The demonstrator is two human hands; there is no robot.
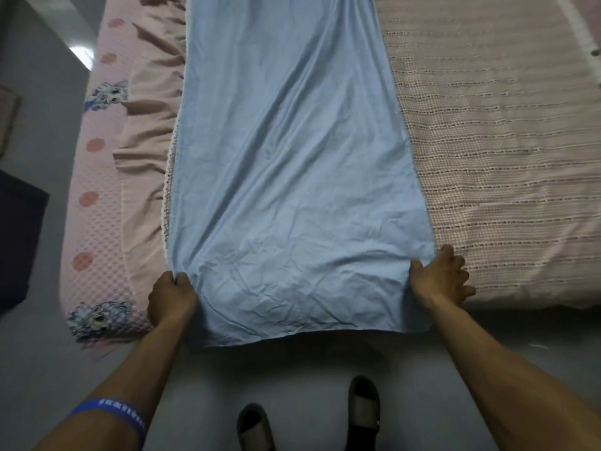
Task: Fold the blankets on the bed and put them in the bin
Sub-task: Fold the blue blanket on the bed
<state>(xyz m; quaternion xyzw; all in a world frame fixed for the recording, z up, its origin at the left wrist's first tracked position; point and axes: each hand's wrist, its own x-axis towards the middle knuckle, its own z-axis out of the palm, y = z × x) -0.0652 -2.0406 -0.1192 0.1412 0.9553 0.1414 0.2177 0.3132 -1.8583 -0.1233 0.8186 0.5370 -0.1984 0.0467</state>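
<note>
A light blue blanket (pixel 292 164) lies in a long folded strip down the bed, its near end hanging over the bed's front edge. My left hand (pixel 170 296) grips the blanket's near left edge with curled fingers. At the near right edge my right hand (pixel 439 278) pinches the cloth between thumb and fingers, the other fingers spread on the bed. A pink woven blanket (pixel 494 164) lies spread under and to the right of the blue one. A dark bin (pixel 19 236) stands on the floor at the far left.
A pink patterned mattress cover (pixel 97 203) with cartoon prints forms the bed's left side, with a ruffled pink-brown sheet (pixel 146 131) above it. Grey floor (pixel 292 379) lies in front, where my two slippered feet stand.
</note>
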